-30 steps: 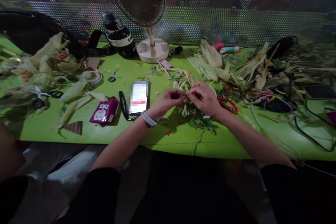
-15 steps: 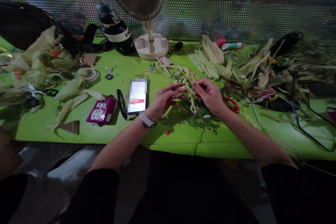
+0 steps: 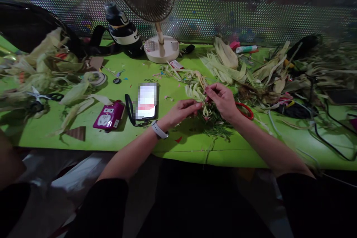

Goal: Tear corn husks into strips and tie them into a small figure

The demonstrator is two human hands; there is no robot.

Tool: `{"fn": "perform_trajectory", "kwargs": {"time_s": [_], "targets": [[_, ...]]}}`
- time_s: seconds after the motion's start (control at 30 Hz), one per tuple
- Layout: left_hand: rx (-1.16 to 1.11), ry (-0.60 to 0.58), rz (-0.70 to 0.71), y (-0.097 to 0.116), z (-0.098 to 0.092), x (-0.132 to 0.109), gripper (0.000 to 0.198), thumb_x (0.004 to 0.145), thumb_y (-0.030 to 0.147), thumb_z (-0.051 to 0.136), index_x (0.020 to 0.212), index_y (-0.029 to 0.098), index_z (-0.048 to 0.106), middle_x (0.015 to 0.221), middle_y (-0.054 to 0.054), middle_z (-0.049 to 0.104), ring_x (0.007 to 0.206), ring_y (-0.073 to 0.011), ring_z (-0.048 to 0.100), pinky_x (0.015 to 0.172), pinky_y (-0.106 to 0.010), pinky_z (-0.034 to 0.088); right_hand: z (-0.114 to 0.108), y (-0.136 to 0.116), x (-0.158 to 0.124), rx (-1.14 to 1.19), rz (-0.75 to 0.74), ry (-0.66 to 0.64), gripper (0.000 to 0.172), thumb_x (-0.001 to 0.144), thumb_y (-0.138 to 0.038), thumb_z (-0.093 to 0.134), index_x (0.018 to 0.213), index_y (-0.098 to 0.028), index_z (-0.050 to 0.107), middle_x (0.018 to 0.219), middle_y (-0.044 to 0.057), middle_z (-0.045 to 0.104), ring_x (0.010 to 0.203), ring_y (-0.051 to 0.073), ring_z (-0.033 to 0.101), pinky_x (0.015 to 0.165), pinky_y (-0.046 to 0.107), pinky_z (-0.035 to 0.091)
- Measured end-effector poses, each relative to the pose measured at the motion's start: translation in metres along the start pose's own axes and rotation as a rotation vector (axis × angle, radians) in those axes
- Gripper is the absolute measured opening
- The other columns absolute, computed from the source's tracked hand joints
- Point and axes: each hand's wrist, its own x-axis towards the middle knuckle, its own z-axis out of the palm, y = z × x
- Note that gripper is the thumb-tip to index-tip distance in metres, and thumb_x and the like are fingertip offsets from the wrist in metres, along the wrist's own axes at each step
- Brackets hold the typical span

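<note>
My right hand [image 3: 223, 100] pinches a bundle of pale green corn husk strips [image 3: 195, 91] over the table. Lower and to the left, my left hand [image 3: 184, 111] has thumb and fingers pressed together at the edge of the same bundle; what lies between its tips is too small to make out. Thin dark green leafy sprigs [image 3: 219, 128] lie under both hands. Red scissor handles [image 3: 245, 111] show just behind my right wrist, their blades hidden. A phone [image 3: 147, 100] with a lit screen lies left of my left hand.
Corn husks [image 3: 227, 57] pile up along the right. At the back stand a fan [image 3: 161, 50] and a dark bottle [image 3: 124, 31]. Left lie a purple case [image 3: 108, 115], more scissors [image 3: 41, 98] and husks [image 3: 50, 59]. Cables [image 3: 323, 134] run along the right edge.
My left hand has moved a little down and right, its spread fingers closing to a pinch at the husk bundle. My right hand keeps its hold in nearly the same place.
</note>
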Motion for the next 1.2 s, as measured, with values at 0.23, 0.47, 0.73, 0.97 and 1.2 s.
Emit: {"fn": "perform_trajectory", "kwargs": {"time_s": [0.23, 0.47, 0.73, 0.97, 1.2], "targets": [[-0.107, 0.115, 0.122, -0.006, -0.003, 0.005, 0.045, 0.075, 0.062, 0.078, 0.074, 0.018, 0.070, 0.066, 0.003, 0.058, 0.058, -0.0064, 0.043, 0.055, -0.022, 0.033, -0.004, 0.004, -0.001, 0.030, -0.002, -0.011, 0.050, 0.071, -0.066, 0.080, 0.076, -0.021, 0.060, 0.060, -0.005, 0.058, 0.055, 0.008, 0.053, 0.054, 0.024, 0.043], [-0.122, 0.269, 0.365, -0.008, -0.005, 0.006, 0.033, 0.073, 0.053, 0.084, 0.068, 0.021, 0.076, 0.096, -0.003, 0.069, 0.088, -0.0119, 0.059, 0.078, -0.025, 0.047, -0.005, 0.009, 0.001, -0.036, -0.004, -0.057, 0.054, 0.071, -0.072, 0.076, 0.075, -0.021, 0.058, 0.058, -0.005, 0.056, 0.053, 0.009, 0.051, 0.055, 0.025, 0.042], [-0.479, 0.214, 0.084, -0.005, -0.002, 0.005, 0.033, 0.058, 0.042, 0.094, 0.064, 0.016, 0.073, 0.079, -0.001, 0.070, 0.063, -0.0063, 0.056, 0.054, -0.019, 0.040, -0.003, 0.018, -0.004, -0.165, 0.004, -0.228, 0.050, 0.078, -0.071, 0.069, 0.078, -0.023, 0.055, 0.064, -0.003, 0.051, 0.057, 0.012, 0.047, 0.054, 0.028, 0.040], [-0.632, 0.144, -0.131, -0.005, -0.002, 0.006, 0.020, 0.069, 0.024, 0.087, 0.071, 0.014, 0.070, 0.071, 0.000, 0.069, 0.057, -0.0056, 0.058, 0.041, -0.015, 0.032, -0.006, 0.024, -0.006, -0.312, -0.141, -0.237, 0.042, 0.087, -0.061, 0.064, 0.080, -0.020, 0.057, 0.072, 0.000, 0.055, 0.066, 0.013, 0.049, 0.066, 0.030, 0.042], [-0.595, 0.124, -0.168, -0.005, -0.003, 0.006, 0.029, 0.063, 0.028, 0.092, 0.069, 0.011, 0.070, 0.065, 0.001, 0.066, 0.046, -0.0002, 0.048, 0.038, -0.012, 0.029, -0.010, 0.025, -0.007, -0.392, -0.223, -0.174, 0.038, 0.091, -0.056, 0.062, 0.081, -0.020, 0.057, 0.073, 0.000, 0.056, 0.068, 0.014, 0.051, 0.066, 0.030, 0.043]]}}
